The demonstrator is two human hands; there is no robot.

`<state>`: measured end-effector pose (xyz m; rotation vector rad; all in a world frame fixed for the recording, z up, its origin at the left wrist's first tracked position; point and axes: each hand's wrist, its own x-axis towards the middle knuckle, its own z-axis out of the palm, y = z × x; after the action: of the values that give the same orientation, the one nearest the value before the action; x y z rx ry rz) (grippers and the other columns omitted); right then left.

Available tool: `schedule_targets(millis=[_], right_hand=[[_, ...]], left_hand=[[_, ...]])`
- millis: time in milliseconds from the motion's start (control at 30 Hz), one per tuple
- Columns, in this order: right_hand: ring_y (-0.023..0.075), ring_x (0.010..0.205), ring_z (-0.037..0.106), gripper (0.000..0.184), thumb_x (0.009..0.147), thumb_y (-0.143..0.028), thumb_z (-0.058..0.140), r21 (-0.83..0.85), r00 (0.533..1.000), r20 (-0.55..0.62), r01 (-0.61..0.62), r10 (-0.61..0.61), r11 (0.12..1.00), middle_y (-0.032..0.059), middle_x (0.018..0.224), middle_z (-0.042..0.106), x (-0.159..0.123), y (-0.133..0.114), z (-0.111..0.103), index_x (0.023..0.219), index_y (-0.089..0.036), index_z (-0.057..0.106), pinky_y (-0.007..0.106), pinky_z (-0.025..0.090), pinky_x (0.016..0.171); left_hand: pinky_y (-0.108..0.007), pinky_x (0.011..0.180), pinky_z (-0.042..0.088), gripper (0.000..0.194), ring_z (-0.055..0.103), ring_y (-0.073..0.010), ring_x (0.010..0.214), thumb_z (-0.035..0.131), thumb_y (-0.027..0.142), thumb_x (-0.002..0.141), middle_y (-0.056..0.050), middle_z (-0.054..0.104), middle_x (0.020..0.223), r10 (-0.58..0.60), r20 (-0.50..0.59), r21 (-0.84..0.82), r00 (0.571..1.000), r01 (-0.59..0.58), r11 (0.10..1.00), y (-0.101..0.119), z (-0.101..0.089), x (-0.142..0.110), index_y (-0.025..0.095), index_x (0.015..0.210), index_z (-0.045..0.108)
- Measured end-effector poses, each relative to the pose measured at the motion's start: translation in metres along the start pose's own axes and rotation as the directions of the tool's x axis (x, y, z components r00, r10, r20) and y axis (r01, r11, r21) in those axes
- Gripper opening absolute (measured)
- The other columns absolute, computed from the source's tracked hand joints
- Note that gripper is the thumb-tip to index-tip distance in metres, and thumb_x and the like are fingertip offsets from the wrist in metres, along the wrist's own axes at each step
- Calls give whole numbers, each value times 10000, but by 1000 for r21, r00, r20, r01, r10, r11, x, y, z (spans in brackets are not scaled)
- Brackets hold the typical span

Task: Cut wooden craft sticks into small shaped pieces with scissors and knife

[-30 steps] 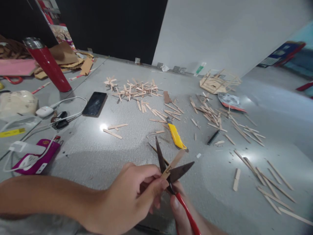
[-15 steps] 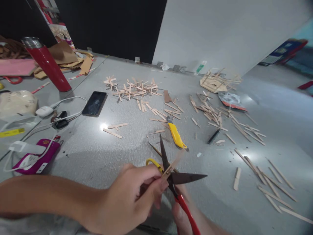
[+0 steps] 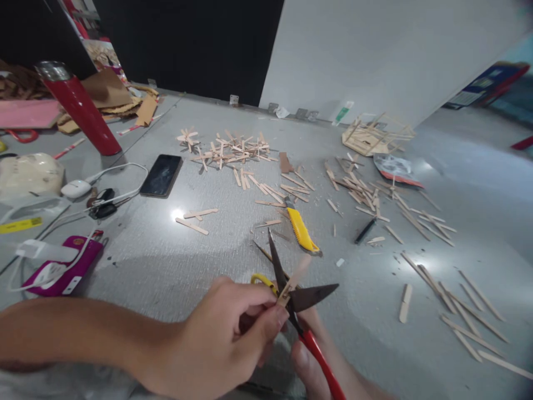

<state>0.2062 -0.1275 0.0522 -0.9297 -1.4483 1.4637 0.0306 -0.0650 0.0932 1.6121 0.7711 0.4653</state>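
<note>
My left hand [image 3: 220, 333] pinches a small wooden craft stick [image 3: 285, 297] between thumb and fingers, its far end blurred. Around the handle of a pair of red-handled scissors [image 3: 313, 298] my right hand [image 3: 314, 361] is closed, partly hidden below. The dark blades stand apart, with the stick between them near the pivot. Just beyond the left hand lies a yellow-handled tool [image 3: 262, 280] with a thin pointed tip, mostly covered by the hand and scissors. A yellow utility knife [image 3: 301, 228] rests on the grey table [image 3: 200, 261] ahead of the blades.
Craft stick pieces [image 3: 237, 149] lie in piles at the back, with longer sticks [image 3: 462, 311] at right. A stick-built frame [image 3: 364, 141] stands far right. A phone [image 3: 161, 175], red bottle [image 3: 79, 111] and purple power strip [image 3: 69, 266] with cables occupy the left.
The scissors' blades have drawn somewhat closer together, the right-hand blade swinging up around the stick. Both hands stay in nearly the same place.
</note>
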Motion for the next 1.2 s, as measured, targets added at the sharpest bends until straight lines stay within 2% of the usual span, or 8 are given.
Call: schedule_targets(millis=[133,233,367,467,600,833,1067,1200], right_hand=[[294,1043,685,400,1037,-513,515,-116,993,-113,26,-39,993,103,1141,708,-5,3,-2,1371,-295,555,467,542,977],[270,911,712,363,1047,-500,496,-75,992,-120,40,-49,996,87,1010,735,-2,1,2,1314,-281,606,426,582,856],[247,734,688,491,1050,-590,404,18,994,-105,42,-40,999,58,710,679,10,-5,13,1038,-219,725,374,554,677],[223,643,646,509,1039,-607,407,47,993,-114,30,-24,998,22,593,586,13,-1,15,879,-216,691,362,521,638],[215,619,608,483,1016,-623,408,49,995,-95,42,-37,998,14,615,528,9,12,13,747,-248,549,375,519,645],[261,766,671,486,1001,-666,408,104,987,-163,17,0,994,14,649,501,7,10,19,742,-261,477,399,540,708],[253,713,681,495,1009,-675,365,175,990,-140,-7,32,985,20,595,546,6,11,24,737,-272,456,396,554,666],[231,709,675,472,1036,-622,348,88,987,-162,25,-11,996,11,618,548,4,12,22,750,-262,457,380,535,678]], left_hand=[[-168,444,275,392,427,-58,472,522,281,1017,51,459,520,13,-5,34,1000,-13,999,1,-1,1,173,645,462],[-156,441,277,381,434,-57,480,528,276,1019,52,464,528,-1,8,14,1000,1,1000,0,-1,1,172,657,474],[-133,459,324,360,483,-60,508,528,303,1030,41,520,569,-54,45,-90,997,58,994,-3,2,0,169,696,514],[-132,447,367,375,492,-56,466,523,365,1035,29,557,607,-134,102,-194,986,152,969,-5,4,0,166,717,532],[-129,418,370,402,487,-58,435,549,429,1016,26,555,599,-161,118,-249,980,186,950,-8,6,1,160,717,548],[-128,402,370,447,514,-64,433,547,494,1010,-4,608,630,-177,116,-269,977,202,942,-13,7,0,152,724,576],[-134,403,383,469,525,-67,437,519,507,1025,-2,579,625,-182,109,-336,977,209,918,-17,13,0,152,721,561],[-132,394,364,477,491,-58,416,517,502,1025,23,528,578,-168,108,-355,980,196,914,-14,13,1,161,692,532]])
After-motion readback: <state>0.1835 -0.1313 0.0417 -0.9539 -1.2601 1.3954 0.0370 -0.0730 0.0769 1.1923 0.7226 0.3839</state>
